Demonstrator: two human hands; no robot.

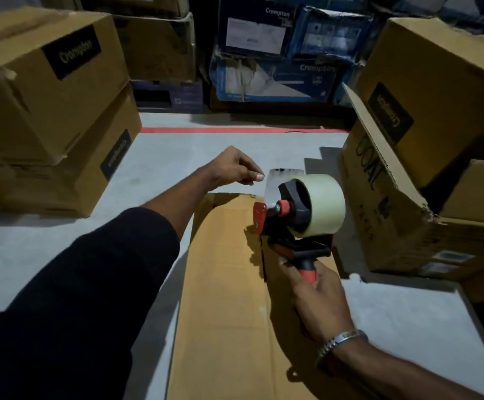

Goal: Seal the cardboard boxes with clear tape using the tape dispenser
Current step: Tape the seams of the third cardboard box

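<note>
- Right hand (317,295): fingers wrapped round the red-and-black handle of the tape dispenser (298,215), holding it roll-uppermost above the far end of the cardboard box (229,298), likely to start a strip at that edge.
- Left hand (235,168): at 12 o'clock from the box, thumb and fingertips pinching the loose end of clear tape (281,180) drawn off the roll, probably to keep it taut and unstuck.
- Box: lies at 6 o'clock on the floor (177,151), centre seam running toward 12.
- Edges: far rim just below the tape end.
- Room: bare floor beyond; stacked cartons (47,111) at 10 and tilted cartons (425,140) at 2 hem the sides.
</note>
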